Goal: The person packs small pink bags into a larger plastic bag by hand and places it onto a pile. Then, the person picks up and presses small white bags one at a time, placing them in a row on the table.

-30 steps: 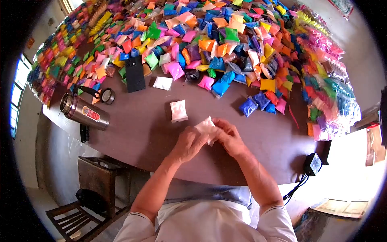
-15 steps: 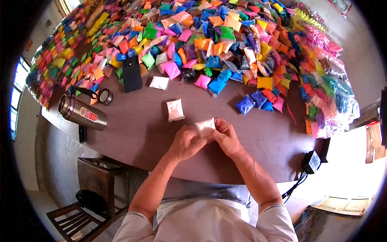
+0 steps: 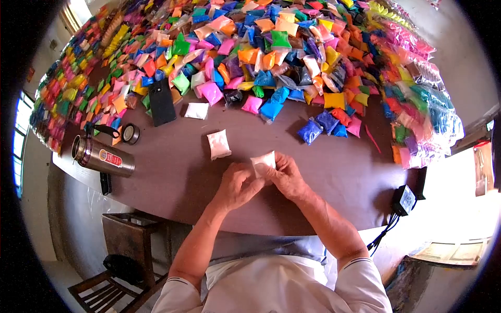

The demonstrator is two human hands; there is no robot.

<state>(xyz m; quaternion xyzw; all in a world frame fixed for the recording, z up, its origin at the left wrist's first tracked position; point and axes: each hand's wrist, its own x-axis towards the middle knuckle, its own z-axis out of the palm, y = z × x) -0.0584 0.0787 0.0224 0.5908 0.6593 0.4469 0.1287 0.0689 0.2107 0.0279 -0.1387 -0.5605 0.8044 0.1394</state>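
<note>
Between my two hands, close over the brown table (image 3: 172,172), is a small clear packet with white filling (image 3: 263,160). My right hand (image 3: 286,176) pinches its right side, thumb across the front. On the other side my left hand (image 3: 240,184) has its fingers curled in at the packet's lower left edge. A second whitish packet (image 3: 218,144) lies on the table just beyond my left hand. Farther back rests a white packet (image 3: 197,110), near a black phone (image 3: 162,103).
A large heap of colourful packets (image 3: 271,57) covers the far side of the table. At the left a steel flask (image 3: 104,156) lies beside its round lid (image 3: 130,133). A black box with cables (image 3: 403,200) sits at the right edge. A wooden chair (image 3: 128,242) stands lower left.
The view has shifted slightly, so the table things sit a little farther left. Both hands keep the white packet in nearly the same pose.
</note>
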